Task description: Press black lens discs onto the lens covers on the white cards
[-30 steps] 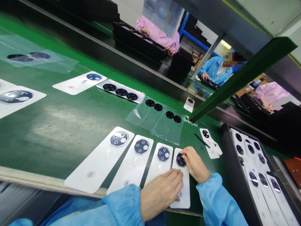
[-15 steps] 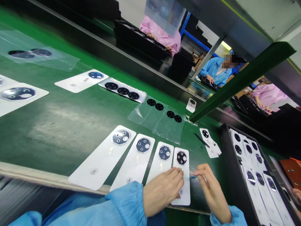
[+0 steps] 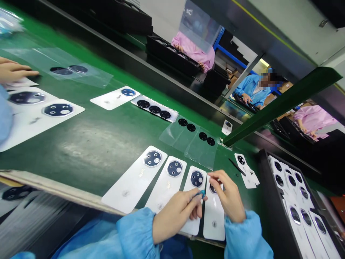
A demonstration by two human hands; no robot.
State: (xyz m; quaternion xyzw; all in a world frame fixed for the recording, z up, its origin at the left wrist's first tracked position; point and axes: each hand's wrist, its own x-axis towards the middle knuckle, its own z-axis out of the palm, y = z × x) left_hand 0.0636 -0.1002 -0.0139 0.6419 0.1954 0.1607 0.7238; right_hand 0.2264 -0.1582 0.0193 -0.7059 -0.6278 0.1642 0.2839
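Note:
Four white phone back panels lie fanned out before me, each with a dark round camera plate at its top. My left hand (image 3: 180, 212) is over the third panel (image 3: 192, 226), pinching a small blue piece of film (image 3: 201, 193) between thumb and forefinger. At the top of the rightmost panel (image 3: 214, 219), my right hand (image 3: 228, 196) has its thumb and forefinger drawn together, partly covering the camera plate (image 3: 212, 189). What sits between those fingertips is too small to make out. Two more panels, the left one (image 3: 132, 183) and its neighbour (image 3: 168, 187), lie untouched.
Clear bags (image 3: 199, 153) with black camera plates and a strip of plates (image 3: 155, 109) lie beyond. Black tweezers (image 3: 237, 167) rest near small white panels (image 3: 246, 176). A black tray (image 3: 265, 172) of panels stands right. Another person's hand (image 3: 16, 71) is at far left.
My right hand has moved up and left onto the rightmost panel's top. My left hand has lifted off that panel and now holds the blue film. Another person's hand has appeared at far left.

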